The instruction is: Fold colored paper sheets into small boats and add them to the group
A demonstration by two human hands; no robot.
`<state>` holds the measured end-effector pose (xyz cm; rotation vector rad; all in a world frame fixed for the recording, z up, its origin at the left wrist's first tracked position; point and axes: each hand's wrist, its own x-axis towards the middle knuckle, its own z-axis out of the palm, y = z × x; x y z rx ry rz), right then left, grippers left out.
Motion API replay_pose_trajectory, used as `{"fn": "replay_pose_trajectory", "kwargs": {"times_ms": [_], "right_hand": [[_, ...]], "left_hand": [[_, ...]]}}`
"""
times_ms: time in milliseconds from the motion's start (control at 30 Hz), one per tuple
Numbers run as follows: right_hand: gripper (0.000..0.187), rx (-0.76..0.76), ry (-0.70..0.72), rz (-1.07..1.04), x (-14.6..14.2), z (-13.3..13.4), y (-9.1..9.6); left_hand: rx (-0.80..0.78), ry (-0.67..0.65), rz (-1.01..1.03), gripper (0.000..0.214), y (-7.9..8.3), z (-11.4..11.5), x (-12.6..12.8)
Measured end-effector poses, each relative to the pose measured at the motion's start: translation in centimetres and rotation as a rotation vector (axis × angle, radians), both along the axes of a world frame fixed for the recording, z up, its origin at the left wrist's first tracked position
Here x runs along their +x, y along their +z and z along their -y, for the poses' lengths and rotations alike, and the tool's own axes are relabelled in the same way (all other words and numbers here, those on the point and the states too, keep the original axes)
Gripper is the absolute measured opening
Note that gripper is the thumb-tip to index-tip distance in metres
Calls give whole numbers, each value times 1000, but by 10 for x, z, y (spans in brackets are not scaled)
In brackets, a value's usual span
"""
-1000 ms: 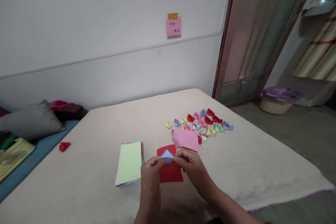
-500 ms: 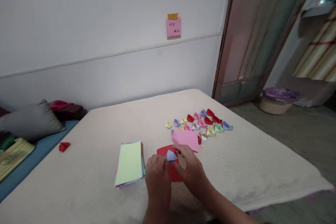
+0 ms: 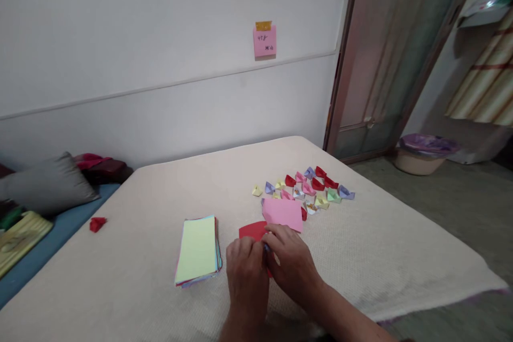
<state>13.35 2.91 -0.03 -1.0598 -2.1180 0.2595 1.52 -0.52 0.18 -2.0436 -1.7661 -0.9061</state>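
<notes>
Between my two hands is a small folded lavender paper, almost wholly hidden by my fingers. My left hand closes on it from the left, and my right hand pinches it from the right. Under and behind them lies a red sheet of paper. A pink sheet rests just beyond, overlapping some of the folded pieces. To the left of my hands sits a stack of coloured paper with a pale yellow-green sheet on top.
Several small folded paper boats in many colours stand in rows at the right back. A red folded piece lies far left on the light bedspread. A grey pillow and a lined bin are off the bed's sides.
My hands have drawn together over the lavender paper, which showed plainly before and is now nearly covered. My left hand has shifted slightly right.
</notes>
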Motion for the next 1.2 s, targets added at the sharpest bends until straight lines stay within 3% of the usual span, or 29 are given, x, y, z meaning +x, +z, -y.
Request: {"fn": "replay_pose_trajectory", "kwargs": {"times_ms": [233, 333, 433, 567, 800, 1200], "right_hand": [[22, -108, 71, -212, 1, -2, 0], [29, -285, 66, -384, 0, -5, 0], [20, -532, 42, -521, -1, -7, 3], [4, -705, 105, -611, -5, -10, 7], [11, -669, 44, -660, -9, -8, -5], [14, -527, -112, -528, -10, -7, -16]], "left_hand": [[-70, 2, 189, 19, -2, -1, -4], [-138, 61, 430, 20, -1, -5, -10], [-185, 99, 634, 20, 2, -8, -17], [-169, 112, 679, 20, 4, -8, -16], [-138, 127, 624, 18, -2, -2, 4], [-150, 193, 590, 18, -7, -4, 0]]}}
